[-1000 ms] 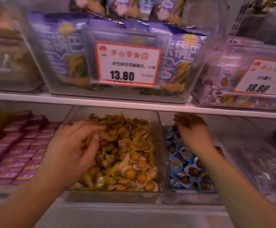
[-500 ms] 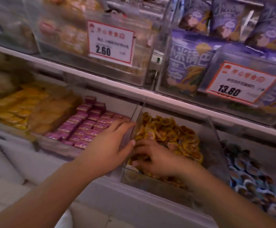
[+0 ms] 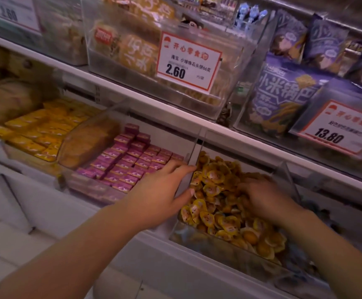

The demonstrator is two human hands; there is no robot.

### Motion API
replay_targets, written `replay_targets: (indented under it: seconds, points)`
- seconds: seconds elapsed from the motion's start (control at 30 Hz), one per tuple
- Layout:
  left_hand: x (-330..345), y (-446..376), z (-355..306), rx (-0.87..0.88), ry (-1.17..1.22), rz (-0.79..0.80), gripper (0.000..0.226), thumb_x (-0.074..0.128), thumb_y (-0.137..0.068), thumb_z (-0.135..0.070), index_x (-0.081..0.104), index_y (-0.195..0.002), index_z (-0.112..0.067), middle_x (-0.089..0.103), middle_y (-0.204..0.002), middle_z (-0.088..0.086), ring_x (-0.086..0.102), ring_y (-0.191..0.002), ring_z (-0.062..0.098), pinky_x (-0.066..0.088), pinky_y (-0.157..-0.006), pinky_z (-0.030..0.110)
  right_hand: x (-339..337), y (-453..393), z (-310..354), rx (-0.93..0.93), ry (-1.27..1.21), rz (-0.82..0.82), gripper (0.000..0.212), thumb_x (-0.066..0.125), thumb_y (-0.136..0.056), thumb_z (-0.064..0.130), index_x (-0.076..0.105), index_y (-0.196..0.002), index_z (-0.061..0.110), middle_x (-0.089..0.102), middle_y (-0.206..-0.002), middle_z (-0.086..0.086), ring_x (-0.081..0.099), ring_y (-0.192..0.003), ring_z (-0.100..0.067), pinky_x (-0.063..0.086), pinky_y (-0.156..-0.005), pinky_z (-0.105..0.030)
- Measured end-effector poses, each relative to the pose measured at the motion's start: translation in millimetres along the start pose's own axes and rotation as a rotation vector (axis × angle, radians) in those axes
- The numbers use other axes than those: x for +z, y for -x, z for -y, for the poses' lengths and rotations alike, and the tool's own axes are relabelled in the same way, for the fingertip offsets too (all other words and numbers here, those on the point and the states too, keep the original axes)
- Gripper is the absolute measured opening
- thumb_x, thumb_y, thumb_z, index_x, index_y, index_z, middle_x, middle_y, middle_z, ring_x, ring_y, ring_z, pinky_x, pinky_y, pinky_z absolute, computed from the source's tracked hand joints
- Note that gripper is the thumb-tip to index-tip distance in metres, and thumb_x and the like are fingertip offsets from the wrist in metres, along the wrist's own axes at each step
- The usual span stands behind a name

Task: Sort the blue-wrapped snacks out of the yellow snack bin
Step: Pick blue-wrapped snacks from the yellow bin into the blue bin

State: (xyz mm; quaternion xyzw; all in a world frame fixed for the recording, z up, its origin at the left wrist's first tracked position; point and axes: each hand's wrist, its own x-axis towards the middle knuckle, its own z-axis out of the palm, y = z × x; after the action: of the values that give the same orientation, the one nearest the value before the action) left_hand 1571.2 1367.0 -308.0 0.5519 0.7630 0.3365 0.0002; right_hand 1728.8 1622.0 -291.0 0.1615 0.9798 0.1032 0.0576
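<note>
Rummaging with curled right hand (image 3: 262,197) through yellow snack bin (image 3: 199,244), flat left hand (image 3: 160,195) steadying its wall, no blue-wrapped snacks visible.

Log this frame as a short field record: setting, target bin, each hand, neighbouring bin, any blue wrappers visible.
setting: shop shelf of clear bins
target bin: yellow snack bin, heaped with yellow snacks
left hand: open, on the bin's left wall
right hand: in the heap, fingers buried; grasp unclear
left neighbour: pink boxes
blue wrappers in heap: none seen
</note>
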Motion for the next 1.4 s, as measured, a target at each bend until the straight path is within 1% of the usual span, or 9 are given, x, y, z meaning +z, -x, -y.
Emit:
replay_targets:
  seconds: [0.13, 0.27, 0.53, 0.77, 0.87, 0.97, 1.07, 1.23, 1.4]
  points:
    - [1, -3, 2, 0.001, 0.006, -0.004, 0.054, 0.052, -0.095, -0.046, 0.039, -0.145, -0.032, 0.041, -0.141, -0.01, 0.055, -0.12, 0.015, 0.05, -0.093, 0.038, -19, 6, 40, -0.164, -0.288, -0.222, 0.025, 0.055, -0.089, 0.036, 0.072, -0.105, 0.027, 0.068, -0.108, 0.005, 0.059, -0.109, -0.016, 0.046, -0.096, -0.034]
    - [2, -3, 1, 0.003, 0.036, -0.023, 0.052, 0.056, -0.093, -0.041, 0.043, -0.143, -0.03, 0.044, -0.139, -0.009, 0.055, -0.12, 0.015, 0.048, -0.096, 0.037, -14, -2, 105, -0.376, -0.666, 0.078, 0.016, 0.06, -0.093, 0.026, 0.073, -0.1, 0.02, 0.071, -0.101, 0.008, 0.064, -0.098, -0.009, 0.05, -0.09, -0.036]
    - [1, -2, 3, 0.001, 0.047, -0.009, 0.053, 0.053, -0.094, -0.044, 0.04, -0.145, -0.033, 0.042, -0.139, -0.012, 0.054, -0.119, 0.012, 0.049, -0.096, 0.035, 7, -5, 57, -0.332, -0.085, 0.062, 0.02, 0.059, -0.089, 0.045, 0.069, -0.096, 0.029, 0.056, -0.108, 0.008, 0.045, -0.114, -0.014, 0.041, -0.094, -0.035]
    - [1, -3, 2, -0.001, 0.056, -0.006, 0.054, 0.053, -0.094, -0.045, 0.039, -0.145, -0.034, 0.042, -0.138, -0.013, 0.055, -0.116, 0.01, 0.049, -0.094, 0.034, -15, 6, 34, -0.16, 0.001, 0.051, 0.024, 0.054, -0.085, 0.048, 0.067, -0.092, 0.03, 0.063, -0.113, 0.008, 0.042, -0.129, -0.012, 0.025, -0.112, -0.045]
    - [1, -3, 1, -0.007, 0.051, -0.012, 0.054, 0.054, -0.093, -0.044, 0.041, -0.144, -0.032, 0.043, -0.138, -0.011, 0.055, -0.118, 0.013, 0.049, -0.096, 0.037, -26, 4, 72, -0.252, -0.208, -0.102, 0.024, 0.05, -0.087, 0.037, 0.07, -0.097, 0.028, 0.068, -0.097, 0.007, 0.057, -0.104, -0.015, 0.044, -0.096, -0.043]
    - [1, -3, 1, -0.012, 0.053, -0.015, 0.053, 0.056, -0.093, -0.041, 0.043, -0.143, -0.031, 0.044, -0.138, -0.01, 0.055, -0.119, 0.015, 0.048, -0.097, 0.039, -26, -5, 104, -0.249, -0.598, 0.182, 0.025, 0.053, -0.092, 0.026, 0.067, -0.113, 0.026, 0.07, -0.106, 0.002, 0.064, -0.097, -0.016, 0.052, -0.086, -0.041]
    - [1, -2, 1, -0.011, 0.053, -0.015, 0.053, 0.056, -0.093, -0.042, 0.042, -0.144, -0.031, 0.044, -0.138, -0.01, 0.055, -0.119, 0.013, 0.048, -0.097, 0.037, -15, -15, 109, -0.294, -0.488, 0.395, 0.028, 0.059, -0.094, 0.034, 0.063, -0.119, 0.023, 0.065, -0.117, -0.001, 0.058, -0.109, -0.021, 0.047, -0.097, -0.044]
    - [2, -2, 2, -0.011, 0.061, -0.015, 0.054, 0.055, -0.093, -0.042, 0.041, -0.144, -0.032, 0.043, -0.138, -0.01, 0.054, -0.119, 0.012, 0.048, -0.097, 0.037, -3, -23, 109, -0.232, -0.241, 0.401, 0.058, 0.069, -0.084, 0.046, 0.044, -0.137, 0.043, 0.044, -0.144, 0.001, 0.041, -0.124, -0.028, 0.046, -0.098, -0.051]
    - [1, -1, 2, -0.005, 0.054, -0.009, 0.054, 0.055, -0.094, -0.043, 0.04, -0.145, -0.033, 0.043, -0.139, -0.01, 0.053, -0.12, 0.011, 0.049, -0.097, 0.035, -3, -29, 108, -0.313, -0.25, 0.415, 0.055, 0.073, -0.08, 0.05, 0.05, -0.13, 0.051, 0.037, -0.149, 0.008, 0.048, -0.124, -0.023, 0.048, -0.1, -0.042]
